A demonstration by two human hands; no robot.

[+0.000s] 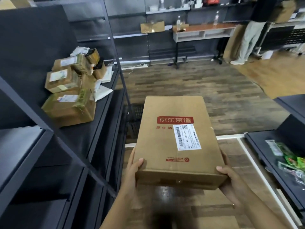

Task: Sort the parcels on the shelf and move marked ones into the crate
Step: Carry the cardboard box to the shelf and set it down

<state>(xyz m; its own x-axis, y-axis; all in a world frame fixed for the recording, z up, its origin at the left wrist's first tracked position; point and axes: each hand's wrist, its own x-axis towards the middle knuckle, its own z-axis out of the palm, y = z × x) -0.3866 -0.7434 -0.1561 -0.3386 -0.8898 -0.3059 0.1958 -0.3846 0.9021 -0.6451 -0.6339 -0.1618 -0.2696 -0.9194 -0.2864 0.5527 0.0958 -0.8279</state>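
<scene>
Cardboard, brown and plain, makes up the box [178, 141] that is held in the air over the wooden floor [214, 100], lengthwise away from the person and well apart from the shelf [82, 138] on the left. A red printed block [175, 120] is seen on its top face, and a white shipping label [187, 137] with a barcode is stuck just below that, slightly tilted.

The box is gripped at its near end by both hands. The left hand [132, 171] is closed round the near left corner, with the thumb laid on the top face and the fingers hidden beneath. The right hand [231, 180] is closed round the near right corner in the same way, thumb on the top edge.

A pile of parcels [72, 90] is left on the shelf board, spread from its front edge towards its far end; brown taped boxes are stacked there with a few white bags beside them. A black latticed crate [134, 116] is partly seen on the floor, between the shelf post and the far left side of the held box.

Green packets [290, 159] are scattered on a dark surface at the right. A standing person [250, 38] is seen by a desk [206, 30] at the far wall.
</scene>
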